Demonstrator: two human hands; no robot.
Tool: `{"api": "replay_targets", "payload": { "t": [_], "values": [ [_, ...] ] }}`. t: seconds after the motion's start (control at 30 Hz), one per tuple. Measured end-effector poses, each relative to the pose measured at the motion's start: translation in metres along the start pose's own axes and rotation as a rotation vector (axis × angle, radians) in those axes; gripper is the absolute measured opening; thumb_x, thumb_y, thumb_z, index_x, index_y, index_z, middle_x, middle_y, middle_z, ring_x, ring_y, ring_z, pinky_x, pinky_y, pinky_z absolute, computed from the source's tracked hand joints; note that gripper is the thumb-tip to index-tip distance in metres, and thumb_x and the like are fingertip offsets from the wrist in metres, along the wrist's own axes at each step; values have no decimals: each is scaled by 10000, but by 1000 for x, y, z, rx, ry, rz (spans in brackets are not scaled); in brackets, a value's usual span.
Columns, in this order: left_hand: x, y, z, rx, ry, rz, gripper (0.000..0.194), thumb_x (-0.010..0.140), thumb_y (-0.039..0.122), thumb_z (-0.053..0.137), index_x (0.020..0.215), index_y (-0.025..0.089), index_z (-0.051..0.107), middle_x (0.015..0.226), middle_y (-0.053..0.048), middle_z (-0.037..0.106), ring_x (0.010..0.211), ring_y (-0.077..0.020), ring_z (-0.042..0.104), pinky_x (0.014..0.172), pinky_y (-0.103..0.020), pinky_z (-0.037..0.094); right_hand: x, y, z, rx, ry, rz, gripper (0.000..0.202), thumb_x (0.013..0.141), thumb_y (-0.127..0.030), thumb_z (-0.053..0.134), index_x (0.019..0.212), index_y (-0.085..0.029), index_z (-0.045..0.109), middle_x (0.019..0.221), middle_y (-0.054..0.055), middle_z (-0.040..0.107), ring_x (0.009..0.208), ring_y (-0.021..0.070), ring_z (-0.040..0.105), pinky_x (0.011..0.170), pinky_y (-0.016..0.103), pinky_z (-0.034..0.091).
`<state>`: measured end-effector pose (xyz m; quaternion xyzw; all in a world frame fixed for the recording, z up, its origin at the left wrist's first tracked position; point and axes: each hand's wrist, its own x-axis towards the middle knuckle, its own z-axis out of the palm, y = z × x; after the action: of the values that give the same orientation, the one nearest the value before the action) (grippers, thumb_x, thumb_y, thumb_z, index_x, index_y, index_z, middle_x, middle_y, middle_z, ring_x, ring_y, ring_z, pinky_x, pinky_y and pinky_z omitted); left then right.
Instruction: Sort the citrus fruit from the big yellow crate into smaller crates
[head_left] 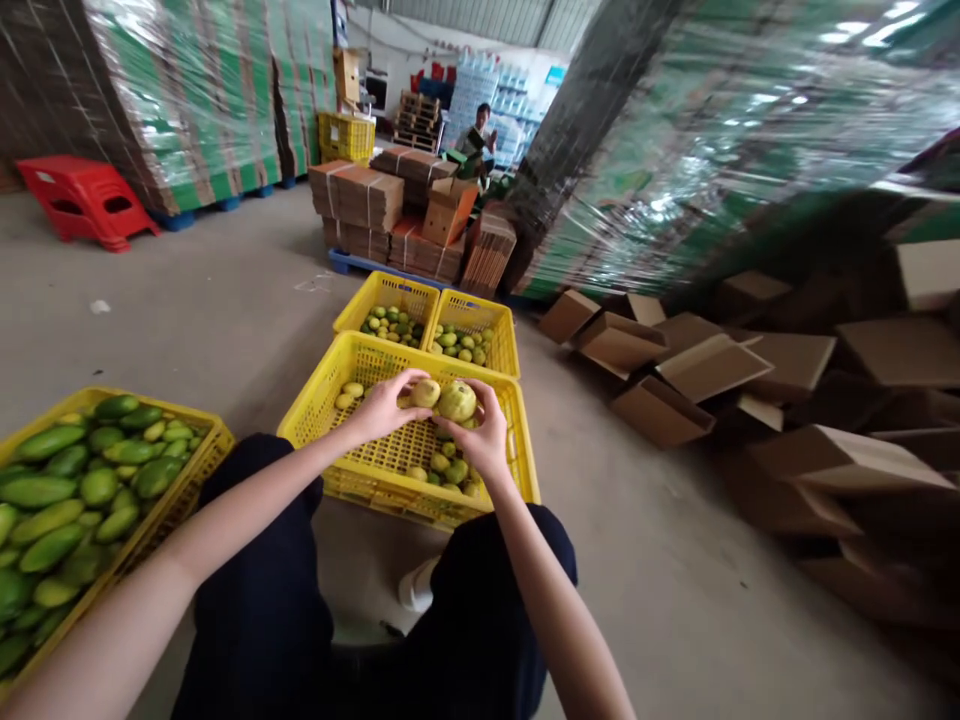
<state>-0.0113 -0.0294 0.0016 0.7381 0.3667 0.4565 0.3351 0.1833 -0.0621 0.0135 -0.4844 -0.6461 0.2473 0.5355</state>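
A smaller yellowish fruit (425,393) and a larger one (457,401) are side by side above a yellow crate (386,450). The left hand's (384,408) fingers are curled around the smaller, the right hand's (486,438) around the larger. Loose fruits (450,468) lie inside the crate; two fruit-filled crates (510,350) stand just beyond, and a crate of green fruit (217,440) sits to the left.

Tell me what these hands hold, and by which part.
The left hand holds a smaller yellowish fruit by its left side; the right hand holds a larger yellow-green fruit by its right side.
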Motion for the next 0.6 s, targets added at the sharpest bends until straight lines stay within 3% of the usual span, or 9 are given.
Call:
{"api": "replay_targets", "payload": {
  "t": [0.2,0.37,0.6],
  "values": [
    [31,-37,11,63,72,60,402,769,307,819,1122,215,650,1048,-48,739,889,-197,708,840,-353,577,31,40,7,-158,77,-165,516,704,-250,767,1191,-237,594,1171,92,689,1106,295,644,985,496,521],
    [37,-73,28,85,121,151,359,807,322,793,1118,208,651,1036,-58,728,924,-199,700,817,-339,578,29,67,9,-238,47,-242,500,762,-157,678,1241,-245,565,1184,96,670,1126,281,634,982,484,540],
    [28,-73,33,91,120,160,374,818,336,786,1149,226,651,1089,-69,726,991,-209,697,866,-355,577,22,72,8,-252,-7,-277,537,783,-102,625,1285,-263,523,1211,93,655,1173,267,607,1011,469,533]
  ]
}}
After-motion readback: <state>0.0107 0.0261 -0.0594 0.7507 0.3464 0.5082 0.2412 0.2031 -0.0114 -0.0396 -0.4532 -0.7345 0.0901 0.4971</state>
